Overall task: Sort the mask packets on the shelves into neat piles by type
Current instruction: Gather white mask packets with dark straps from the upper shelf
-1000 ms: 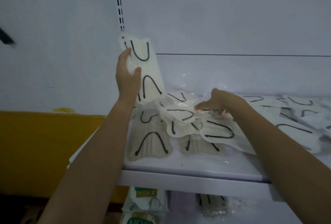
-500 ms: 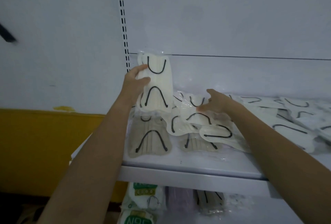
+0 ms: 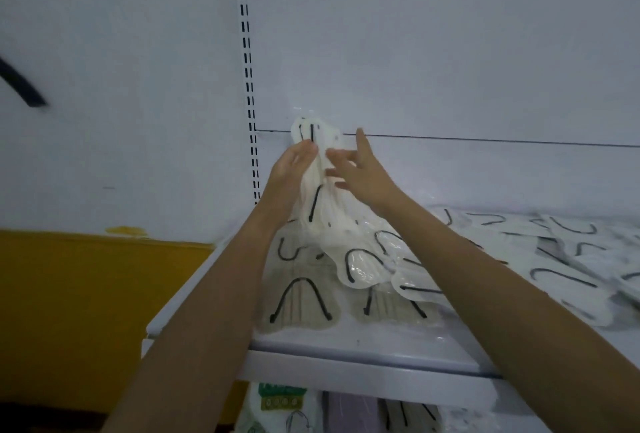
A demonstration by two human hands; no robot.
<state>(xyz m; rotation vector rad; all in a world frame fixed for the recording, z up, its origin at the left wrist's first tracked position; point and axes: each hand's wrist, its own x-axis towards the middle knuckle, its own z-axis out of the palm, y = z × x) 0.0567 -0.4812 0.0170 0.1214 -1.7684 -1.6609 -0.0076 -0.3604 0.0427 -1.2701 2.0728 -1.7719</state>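
Note:
My left hand (image 3: 294, 169) grips a stack of cream mask packets (image 3: 320, 190) with black ear loops, held upright above the left end of the white shelf (image 3: 363, 346). My right hand (image 3: 360, 169) touches the same stack from the right, its fingers spread against the plastic. Below them lie beige mask packets (image 3: 298, 297) flat near the shelf's front left. A loose heap of white mask packets (image 3: 540, 259) spreads across the shelf to the right, partly hidden by my right forearm.
A slotted upright rail (image 3: 247, 79) runs up the white back wall behind the stack. A yellow wall band (image 3: 86, 311) lies to the left. On the lower shelf sit a green-labelled packet (image 3: 280, 405) and more mask packets (image 3: 408, 415).
My right hand has left the heap on the shelf and come up to the stack in my left hand. The stack has shifted right and turned edge-on.

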